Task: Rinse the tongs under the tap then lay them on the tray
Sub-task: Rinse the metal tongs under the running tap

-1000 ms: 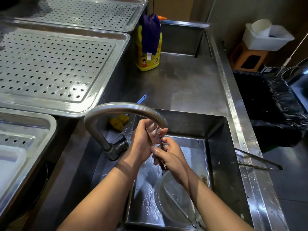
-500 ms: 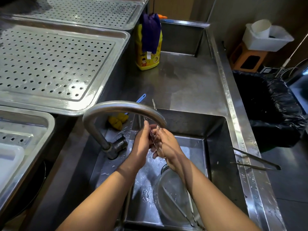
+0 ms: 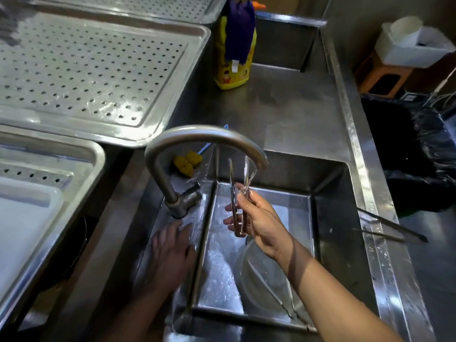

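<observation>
Under the tap (image 3: 204, 137), right hand (image 3: 259, 218) grips upright tongs (image 3: 232, 188); left hand (image 3: 170, 253) lies spread

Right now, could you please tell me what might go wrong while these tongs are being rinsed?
1. The right hand alone grips the wet tongs, tips up under the tap; they could slip onto the bowl below.
2. Water glances off them and may spray the counter.
3. The spare tongs overhang the sink rim; an elbow might knock them off.
</observation>
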The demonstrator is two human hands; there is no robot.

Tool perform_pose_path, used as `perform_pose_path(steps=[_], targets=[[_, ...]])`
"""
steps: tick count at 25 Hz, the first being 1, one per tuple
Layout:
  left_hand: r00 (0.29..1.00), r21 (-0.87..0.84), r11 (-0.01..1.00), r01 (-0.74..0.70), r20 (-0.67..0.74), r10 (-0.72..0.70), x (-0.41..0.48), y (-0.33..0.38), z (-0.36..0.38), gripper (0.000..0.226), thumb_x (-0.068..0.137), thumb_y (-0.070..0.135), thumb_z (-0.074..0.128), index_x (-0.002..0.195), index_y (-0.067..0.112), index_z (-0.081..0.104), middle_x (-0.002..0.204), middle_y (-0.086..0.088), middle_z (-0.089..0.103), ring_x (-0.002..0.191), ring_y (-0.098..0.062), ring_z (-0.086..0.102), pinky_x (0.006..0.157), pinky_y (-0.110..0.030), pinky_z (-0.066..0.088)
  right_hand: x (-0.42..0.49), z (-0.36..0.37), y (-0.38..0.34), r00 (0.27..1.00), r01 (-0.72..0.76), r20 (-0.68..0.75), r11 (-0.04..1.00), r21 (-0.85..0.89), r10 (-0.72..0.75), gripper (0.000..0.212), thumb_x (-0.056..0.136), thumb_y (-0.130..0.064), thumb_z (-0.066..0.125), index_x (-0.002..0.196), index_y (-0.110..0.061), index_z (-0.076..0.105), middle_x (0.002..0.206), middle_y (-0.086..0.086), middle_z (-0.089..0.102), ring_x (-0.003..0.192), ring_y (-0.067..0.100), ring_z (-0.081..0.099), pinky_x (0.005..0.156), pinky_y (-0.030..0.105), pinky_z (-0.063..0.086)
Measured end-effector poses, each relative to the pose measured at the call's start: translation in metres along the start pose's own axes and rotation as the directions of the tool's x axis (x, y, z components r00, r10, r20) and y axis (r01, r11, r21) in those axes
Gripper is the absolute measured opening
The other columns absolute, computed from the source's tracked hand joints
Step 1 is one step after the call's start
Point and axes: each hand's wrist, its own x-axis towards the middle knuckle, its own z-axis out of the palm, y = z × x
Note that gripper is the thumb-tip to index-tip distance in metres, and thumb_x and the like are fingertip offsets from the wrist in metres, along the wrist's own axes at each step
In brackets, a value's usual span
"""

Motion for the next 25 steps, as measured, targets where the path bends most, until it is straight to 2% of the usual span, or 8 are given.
perform_pose_path(steps=[4,7,10,12,14,17,20,25], targets=[[1.000,0.068,0.998,-0.001,-0.012,0.002,0.001,0.002,0.001,0.053,0.080,0.038,0.053,0.130,0.021,0.060,0.135,-0.013,0.056,0.121,-0.036,0.049,0.106,-0.055,0.032,-0.028,-0.040,0.035,0.975,-0.136,-0.203,0.967,-0.215,0.091,0.033,0.095,-0.048,0.057,0.108,-0.020,0.066,0.078,0.013,0.072,0.061,0.017,0.065,0.050,0.025,0.046],[0.997,0.042,0.999,-0.008,-0.073,0.011,0.000,0.001,0.004,0.054,0.078,0.035,0.056,0.130,0.022,0.062,0.134,-0.014,0.057,0.121,-0.034,0.048,0.108,-0.055,0.030,-0.043,-0.075,0.068,0.947,-0.245,-0.304,0.838,-0.488,0.099,0.033,0.091,-0.052,0.053,0.095,-0.021,0.065,0.074,0.006,0.069,0.053,0.007,0.063,0.041,0.020,0.040],[0.994,0.009,1.000,-0.024,-0.103,0.025,0.001,0.000,0.004,0.053,0.078,0.035,0.056,0.130,0.024,0.061,0.133,-0.013,0.057,0.119,-0.035,0.048,0.107,-0.055,0.031,-0.056,-0.110,0.101,0.904,-0.394,-0.402,0.646,-0.654,0.145,0.026,0.090,-0.048,0.050,0.103,-0.028,0.062,0.079,-0.001,0.070,0.067,0.014,0.067,0.054,0.028,0.050],[0.994,0.000,1.000,-0.029,-0.110,0.029,0.001,-0.001,0.006,0.052,0.079,0.035,0.056,0.130,0.025,0.061,0.133,-0.013,0.056,0.120,-0.036,0.048,0.107,-0.055,0.031,-0.061,-0.129,0.121,0.879,-0.471,-0.446,0.444,-0.762,0.166,0.036,0.089,-0.052,0.051,0.119,-0.033,0.056,0.101,0.001,0.071,0.084,0.022,0.065,0.065,0.031,0.048],[0.994,-0.003,1.000,-0.015,-0.104,0.014,0.001,-0.002,0.008,0.052,0.079,0.036,0.056,0.130,0.026,0.060,0.134,-0.011,0.055,0.121,-0.035,0.047,0.107,-0.053,0.031,-0.059,-0.139,0.138,0.867,-0.497,-0.467,0.244,-0.833,0.172,0.052,0.086,-0.057,0.053,0.132,-0.034,0.048,0.112,0.006,0.070,0.095,0.029,0.065,0.068,0.032,0.043],[0.996,0.020,1.000,-0.005,-0.087,0.007,0.002,-0.004,0.011,0.053,0.080,0.040,0.052,0.131,0.029,0.056,0.136,-0.008,0.051,0.124,-0.032,0.043,0.106,-0.052,0.030,-0.045,-0.139,0.161,0.875,-0.464,-0.443,0.077,-0.882,0.197,0.068,0.087,-0.053,0.061,0.145,-0.026,0.037,0.117,0.009,0.069,0.102,0.031,0.067,0.074,0.033,0.051],[0.994,0.028,1.000,-0.012,-0.113,0.015,0.002,-0.004,0.011,0.052,0.081,0.040,0.054,0.132,0.028,0.056,0.135,-0.008,0.053,0.123,-0.031,0.044,0.105,-0.051,0.032,-0.034,-0.137,0.177,0.842,-0.504,-0.493,-0.009,-0.864,0.220,0.064,0.090,-0.048,0.064,0.139,-0.015,0.041,0.122,0.012,0.067,0.109,0.031,0.066,0.089,0.037,0.055],[0.993,0.035,0.999,-0.014,-0.116,0.018,0.001,-0.003,0.010,0.053,0.081,0.038,0.055,0.132,0.027,0.057,0.135,-0.008,0.053,0.122,-0.032,0.046,0.104,-0.051,0.034,-0.034,-0.139,0.190,0.858,-0.474,-0.472,-0.040,-0.880,0.203,0.044,0.092,-0.030,0.059,0.131,-0.014,0.046,0.122,0.013,0.066,0.110,0.032,0.065,0.090,0.039,0.055]])
